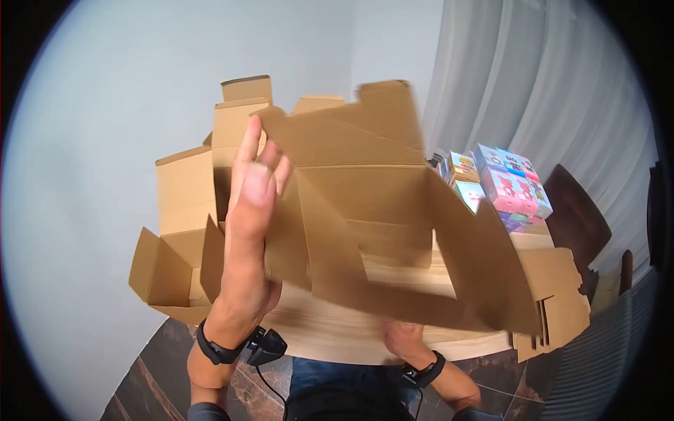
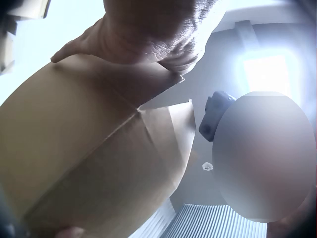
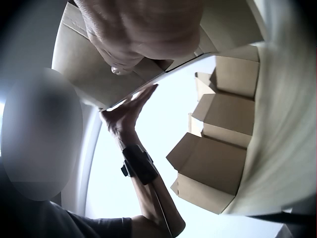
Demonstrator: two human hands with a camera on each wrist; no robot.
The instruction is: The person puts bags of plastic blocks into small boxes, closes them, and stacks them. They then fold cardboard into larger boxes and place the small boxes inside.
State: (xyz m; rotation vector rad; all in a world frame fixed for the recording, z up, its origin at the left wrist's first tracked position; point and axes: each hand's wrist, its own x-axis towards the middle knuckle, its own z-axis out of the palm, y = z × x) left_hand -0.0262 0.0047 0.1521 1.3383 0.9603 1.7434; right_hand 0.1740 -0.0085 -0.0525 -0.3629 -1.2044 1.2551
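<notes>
An unfolded-topped cardboard box [image 1: 372,193], its flaps spread, is held tilted over the wooden table [image 1: 309,333]. My left hand [image 1: 246,217] presses along the box's left side with straight fingers, the fingertips near the upper flap. In the left wrist view, that hand [image 2: 158,29] lies against the brown cardboard [image 2: 84,129]. Low at the box's near edge, my right hand [image 1: 404,339] is partly covered by a flap. The right wrist view has this hand [image 3: 148,29] with curled fingers gripping the cardboard [image 3: 84,64].
Several open cardboard boxes [image 1: 186,189] stand at the left. Small colourful printed boxes [image 1: 516,189] are stacked at the back right. Flat cardboard pieces [image 1: 562,302] lie at the table's right edge, near a dark chair [image 1: 579,210]. A pale curtain [image 1: 526,84] hangs behind.
</notes>
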